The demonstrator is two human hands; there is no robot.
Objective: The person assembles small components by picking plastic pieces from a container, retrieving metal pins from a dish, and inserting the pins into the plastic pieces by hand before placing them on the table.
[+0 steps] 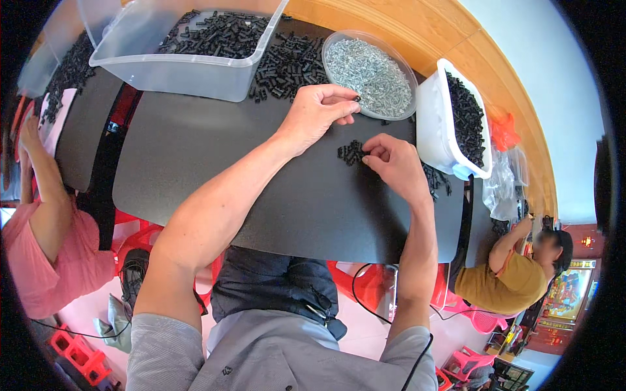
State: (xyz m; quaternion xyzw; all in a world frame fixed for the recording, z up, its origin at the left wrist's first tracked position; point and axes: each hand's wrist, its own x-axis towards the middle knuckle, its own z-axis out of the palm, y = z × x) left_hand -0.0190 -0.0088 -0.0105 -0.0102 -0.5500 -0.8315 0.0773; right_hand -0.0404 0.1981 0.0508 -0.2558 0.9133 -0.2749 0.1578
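My left hand point(314, 117) is raised over the table beside the round clear tub point(415, 81) of small silvery metal pieces point(368, 72), which look like screws. Its thumb and forefinger pinch a small black plastic piece point(357, 99). Lower and to the right, my right hand point(396, 166) rests at a little heap of black plastic pieces point(350, 152) on the dark table point(195, 146). The fingertips of that hand are closed at the edge of the heap, seemingly on one of the pieces, though it blends in with the others.
A large clear bin point(182, 77) of black pieces stands far left, with a loose pile point(287, 68) beside it. At right is a white bin point(435, 124) filled with black parts, near clear plastic bags point(502, 186). Other people sit left point(59, 254) and right point(505, 277).
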